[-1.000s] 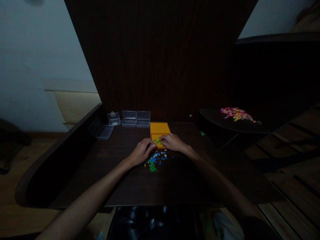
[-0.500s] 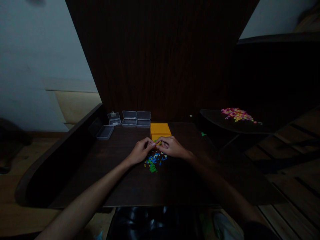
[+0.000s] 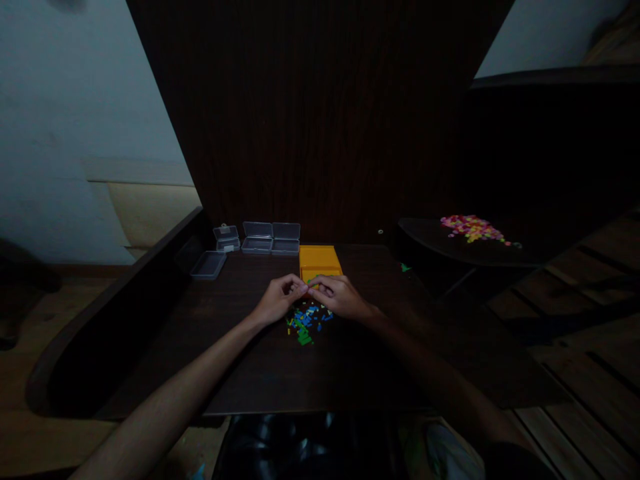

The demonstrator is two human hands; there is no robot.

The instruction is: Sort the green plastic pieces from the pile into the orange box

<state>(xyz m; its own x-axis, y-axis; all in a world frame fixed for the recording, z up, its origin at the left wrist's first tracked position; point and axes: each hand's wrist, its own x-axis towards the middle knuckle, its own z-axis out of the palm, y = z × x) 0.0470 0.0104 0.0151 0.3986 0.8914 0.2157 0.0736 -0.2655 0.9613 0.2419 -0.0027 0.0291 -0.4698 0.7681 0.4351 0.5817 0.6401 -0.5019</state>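
My left hand (image 3: 277, 299) and my right hand (image 3: 341, 295) meet fingertip to fingertip just in front of an open yellow box (image 3: 320, 255). Both are closed in a pinch; whatever lies between the fingertips is too small to make out. Green bits show inside the box, whose near part my fingers cover. Right below the hands, a loose pile of tiny blue, green, yellow and whitish building bricks (image 3: 306, 320) is spread on the dark wooden desk (image 3: 250, 380). The green ones (image 3: 304, 337) gather at the pile's near side.
Clear plastic cases with raised lids (image 3: 271, 240) stand along the back, beside a smaller clear case (image 3: 227, 240) and a shallow clear tray (image 3: 209, 265). Pink and yellow pieces (image 3: 473, 228) heap on a raised shelf at right. A green piece (image 3: 405, 267) lies near it.
The view has shifted very slightly. My fingertips stay together in nearly the same spot, with only a small change in the finger pose.
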